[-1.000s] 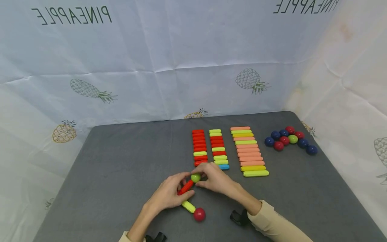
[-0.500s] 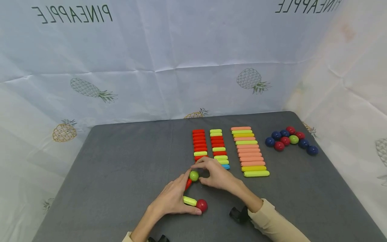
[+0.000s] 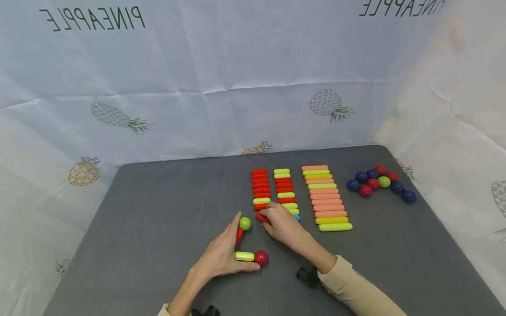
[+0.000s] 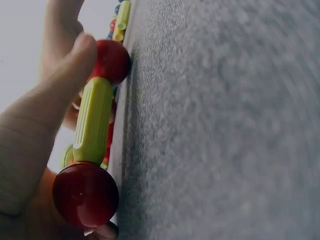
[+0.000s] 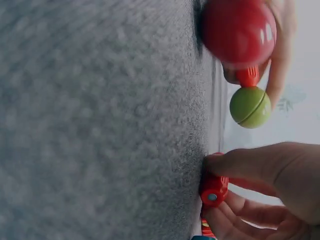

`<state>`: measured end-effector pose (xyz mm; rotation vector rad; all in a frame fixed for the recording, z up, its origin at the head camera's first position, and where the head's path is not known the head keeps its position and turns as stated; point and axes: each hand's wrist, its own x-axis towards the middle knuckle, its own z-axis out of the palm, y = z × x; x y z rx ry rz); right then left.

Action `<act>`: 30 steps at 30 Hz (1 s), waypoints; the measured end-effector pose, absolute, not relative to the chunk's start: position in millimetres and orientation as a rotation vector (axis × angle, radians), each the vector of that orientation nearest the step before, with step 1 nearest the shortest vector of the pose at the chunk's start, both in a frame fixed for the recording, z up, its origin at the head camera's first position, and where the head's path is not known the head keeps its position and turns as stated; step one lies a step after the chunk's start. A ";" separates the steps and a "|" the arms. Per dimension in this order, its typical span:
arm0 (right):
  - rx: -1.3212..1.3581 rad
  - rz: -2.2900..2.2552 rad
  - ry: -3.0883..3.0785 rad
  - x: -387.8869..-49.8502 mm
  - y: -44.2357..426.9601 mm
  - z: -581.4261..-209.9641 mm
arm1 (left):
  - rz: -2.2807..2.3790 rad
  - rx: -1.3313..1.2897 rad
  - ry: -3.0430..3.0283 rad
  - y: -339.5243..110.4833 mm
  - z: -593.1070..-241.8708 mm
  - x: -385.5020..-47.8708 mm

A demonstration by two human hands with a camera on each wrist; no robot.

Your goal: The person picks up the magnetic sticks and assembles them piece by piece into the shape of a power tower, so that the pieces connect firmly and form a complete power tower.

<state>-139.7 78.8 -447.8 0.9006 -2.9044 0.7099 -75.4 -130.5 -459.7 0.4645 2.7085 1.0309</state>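
Note:
My left hand (image 3: 222,254) curls round a joined piece, its index finger beside the green ball (image 3: 245,224) and its thumb at the red ball (image 3: 261,258). The piece's red rod (image 3: 239,236) and yellow-green rod (image 3: 244,256) partly show; in the left wrist view another red ball (image 4: 85,195) joins the near end of the yellow-green rod (image 4: 93,120). With thumb and fingers, my right hand (image 3: 283,223) pinches a red rod (image 3: 262,217) at the near end of the leftmost column. The right wrist view shows a socket in that rod's end (image 5: 212,196).
Red and yellow-green rods (image 3: 261,184) form the left column. Beside it lies a second column (image 3: 284,184) with a blue rod at its near end. Longer rods (image 3: 325,202) make a third. Blue, red and green balls (image 3: 373,184) sit at the table's right.
My right hand has left the green ball and moved up and right to a red rod, which it now pinches. My left hand has swung the joined piece, its green ball shifting left.

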 end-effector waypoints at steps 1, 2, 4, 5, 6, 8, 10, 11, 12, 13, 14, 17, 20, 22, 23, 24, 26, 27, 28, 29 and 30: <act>0.883 0.749 -2.913 -139.6 78.4 -447.9 | 1.037 0.459 2.721 -130.2 -459.8 -75.7; 0.865 0.796 -2.930 -139.5 78.2 -447.9 | 1.045 0.449 2.730 -129.7 -460.0 -76.0; 0.828 0.919 -2.961 -139.0 78.2 -447.6 | 1.046 0.442 2.757 -129.2 -460.9 -76.7; 0.810 0.985 -2.971 -138.4 78.3 -447.0 | 1.044 0.442 2.770 -128.9 -461.3 -76.9; 0.798 1.050 -2.971 -137.4 78.4 -446.2 | 1.040 0.441 2.782 -128.8 -461.6 -77.1; 0.789 1.181 -2.962 -134.7 78.3 -443.8 | 1.043 0.435 2.794 -128.7 -462.0 -77.5; 0.796 1.297 -2.936 -130.8 77.5 -440.7 | 1.044 0.432 2.798 -128.7 -462.1 -77.8; 0.804 1.349 -2.924 -128.6 76.8 -439.2 | 1.046 0.431 2.798 -128.7 -462.1 -77.9; 0.812 1.397 -2.917 -126.5 76.0 -438.2 | 1.049 0.431 2.798 -128.6 -461.7 -78.0; 0.815 1.438 -2.914 -124.3 75.1 -437.3 | 1.051 0.435 2.799 -128.6 -461.5 -78.3; 0.817 1.475 -2.914 -122.3 74.1 -436.8 | 1.052 0.439 2.798 -128.7 -461.4 -78.3; 0.808 1.532 -2.921 -117.3 71.6 -437.8 | 1.054 0.454 2.804 -129.0 -460.5 -78.2; 0.795 1.525 -2.936 -113.9 70.9 -440.3 | 1.057 0.464 2.808 -129.3 -460.2 -78.0; 0.793 1.512 -2.948 -112.3 71.3 -441.9 | 1.057 0.464 2.808 -129.3 -460.2 -77.8; 0.796 1.509 -2.950 -111.6 71.7 -442.4 | 1.056 0.464 2.808 -129.3 -460.3 -77.8; 0.798 1.510 -2.951 -111.0 72.0 -442.7 | 1.055 0.463 2.808 -129.2 -460.4 -77.8; 0.806 1.519 -2.944 -110.4 72.4 -443.8 | 1.055 0.462 2.807 -128.9 -460.5 -77.8; 0.809 1.522 -2.942 -110.2 72.3 -444.1 | 1.054 0.463 2.808 -128.8 -460.7 -77.8; 0.814 1.527 -2.939 -110.2 72.4 -444.8 | 1.052 0.464 2.808 -128.6 -460.8 -77.7; 0.818 1.530 -2.935 -110.3 72.4 -445.5 | 1.049 0.467 2.809 -128.5 -461.0 -77.6; 0.821 1.533 -2.933 -110.3 72.3 -446.1 | 1.046 0.471 2.811 -128.3 -461.2 -77.6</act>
